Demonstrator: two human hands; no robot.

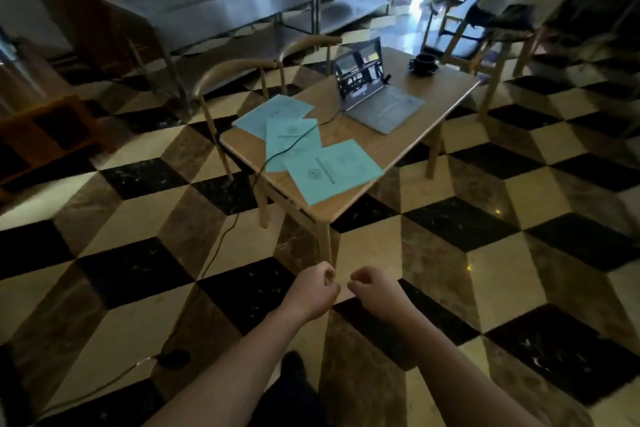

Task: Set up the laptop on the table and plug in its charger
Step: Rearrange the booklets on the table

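Head view. I stand on the chequered floor [485,288], well apart from the wooden table [349,208], with both forearms stretched out in front of me. My left hand [313,289] and my right hand [375,289] are curled into loose fists, knuckles nearly meeting, and neither has hold of anything. The laptop [379,97] sits open near the table's far right corner, screen upright and lit, base flat on the tabletop. A thin black charger cable [291,144] leaves the laptop's left side, crosses the blue papers [332,172] fanned along the near left edge, drops over that edge and trails across the floor to a dark lump, probably the power brick [173,359], though the dim corner makes that uncertain. A dark cup on a saucer [424,63] stands beside the far right edge, just behind the laptop.

Handling, as I judge it: the laptop is rigid, moderately heavy and smooth-cased, with a fragile hinged screen, so I should grip it by both sides of the base, never by the lid. The cable is light and limp; I should hold it at the plug body, since a pull on the cord could drag the papers or the laptop.
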